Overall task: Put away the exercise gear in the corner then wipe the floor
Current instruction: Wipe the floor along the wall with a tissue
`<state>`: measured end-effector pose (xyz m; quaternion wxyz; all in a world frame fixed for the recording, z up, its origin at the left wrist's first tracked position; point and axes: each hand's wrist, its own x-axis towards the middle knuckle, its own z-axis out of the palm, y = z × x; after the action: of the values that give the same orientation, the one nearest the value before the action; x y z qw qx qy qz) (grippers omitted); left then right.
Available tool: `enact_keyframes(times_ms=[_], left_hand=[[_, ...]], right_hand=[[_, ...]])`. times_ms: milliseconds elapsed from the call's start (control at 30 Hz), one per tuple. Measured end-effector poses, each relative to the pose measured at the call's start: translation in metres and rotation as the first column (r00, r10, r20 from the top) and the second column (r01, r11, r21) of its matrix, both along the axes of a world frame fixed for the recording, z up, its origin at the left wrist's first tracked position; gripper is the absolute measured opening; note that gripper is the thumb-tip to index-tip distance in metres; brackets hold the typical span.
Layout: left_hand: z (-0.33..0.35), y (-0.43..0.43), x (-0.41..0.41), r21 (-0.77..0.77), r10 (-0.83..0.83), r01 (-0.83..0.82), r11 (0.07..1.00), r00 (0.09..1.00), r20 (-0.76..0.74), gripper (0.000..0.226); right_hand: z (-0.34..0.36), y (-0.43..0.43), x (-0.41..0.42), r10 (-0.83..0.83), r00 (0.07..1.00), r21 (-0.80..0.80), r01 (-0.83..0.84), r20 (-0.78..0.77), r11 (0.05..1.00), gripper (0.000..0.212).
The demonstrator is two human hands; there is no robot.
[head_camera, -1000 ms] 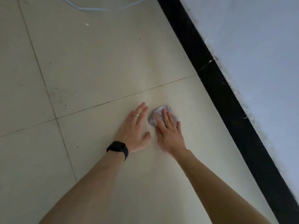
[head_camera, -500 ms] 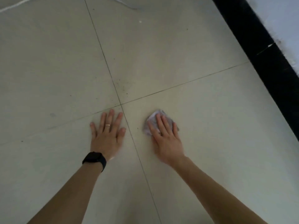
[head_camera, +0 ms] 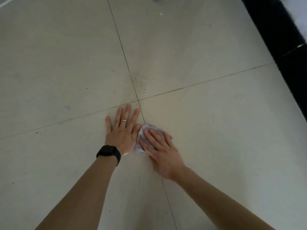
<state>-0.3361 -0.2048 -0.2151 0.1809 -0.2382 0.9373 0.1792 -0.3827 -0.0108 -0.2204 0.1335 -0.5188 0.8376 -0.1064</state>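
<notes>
Pale floor tiles (head_camera: 216, 130) bear a crumpled cloth (head_camera: 140, 149) on a grout line (head_camera: 166, 191), pressed flat under the straight fingers (head_camera: 149, 137) of the right hand (head_camera: 160, 152), just beside the left hand (head_camera: 121, 134), palm-down with fingers spread, black skirting (head_camera: 282, 47) at far right.

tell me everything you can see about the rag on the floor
The rag is a small crumpled wad of thin, soft-looking material, cloth or paper, whitish at its edges and greyish in the folds. It lies on the pale floor tiles, over a grout line. The right hand presses down on it with straight, spread fingers, covering most of it. Its left edge seems to meet the thumb side of the left hand, which rests flat on the floor.
</notes>
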Motion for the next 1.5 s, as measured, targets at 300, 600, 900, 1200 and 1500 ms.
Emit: enact_keyframes(times_ms=[300, 600, 900, 1200, 1500], left_hand=[[0.008, 0.001, -0.003, 0.024, -0.003, 0.002, 1.0, 0.999, 0.053, 0.054], [0.028, 0.007, -0.025, -0.163, -0.006, 0.0, 0.987, 0.999, -0.033, 0.056], [0.018, 0.043, -0.15, -0.15, -0.204, 0.186, 0.971, 0.973, -0.113, 0.065], [-0.018, 0.033, -0.193, -0.141, -0.167, 0.144, 0.979, 0.972, -0.166, 0.069], [-0.016, 0.031, -0.195, -0.119, -0.177, 0.158, 0.98, 0.97, -0.166, 0.069]], right_hand=[[-0.002, 0.054, -0.099, -0.727, 0.687, 0.071, 0.725, -0.013, 0.685, 0.061], [-0.006, 0.089, -0.069, -0.114, 0.992, 0.024, 0.116, -0.051, 0.993, 0.06], [-0.006, 0.088, -0.127, -0.428, 0.904, 0.109, 0.423, 0.018, 0.899, 0.057], [-0.008, 0.064, -0.259, -0.529, 0.848, 0.129, 0.525, -0.001, 0.841, 0.058], [-0.005, 0.027, -0.234, -0.217, 0.976, 0.038, 0.218, -0.024, 0.975, 0.055]])
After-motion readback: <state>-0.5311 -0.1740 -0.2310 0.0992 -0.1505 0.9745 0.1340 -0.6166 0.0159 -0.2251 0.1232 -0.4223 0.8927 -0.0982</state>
